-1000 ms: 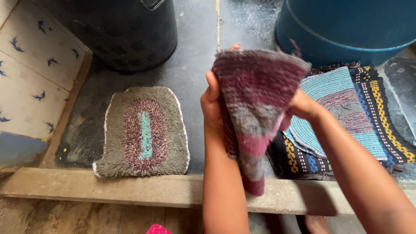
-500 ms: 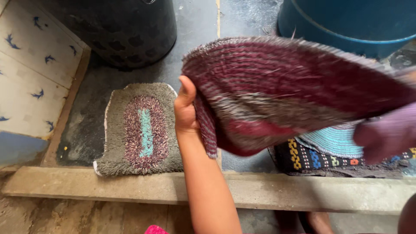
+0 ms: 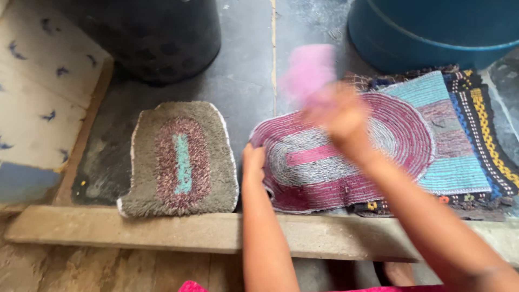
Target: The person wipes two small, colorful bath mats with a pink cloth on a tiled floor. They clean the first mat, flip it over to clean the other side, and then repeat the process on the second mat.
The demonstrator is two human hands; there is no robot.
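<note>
Lay flat at far left: grey mat [image 3: 178, 159]. Pinched maroon oval mat's [image 3: 346, 154] left edge: left hand [image 3: 253, 162]. Hovered blurred above it: right hand [image 3: 338, 111], grip impossible to tell. Could probably bunch or slide off stacked mats [image 3: 465, 135] if tugged.

A grey mat [image 3: 181, 159] with a teal stripe lies left on the dark floor [image 3: 246, 81]. Far left stands a black bin [image 3: 157, 35], far right a blue tub [image 3: 438, 30]. A concrete ledge [image 3: 162, 232] runs along the near side.
</note>
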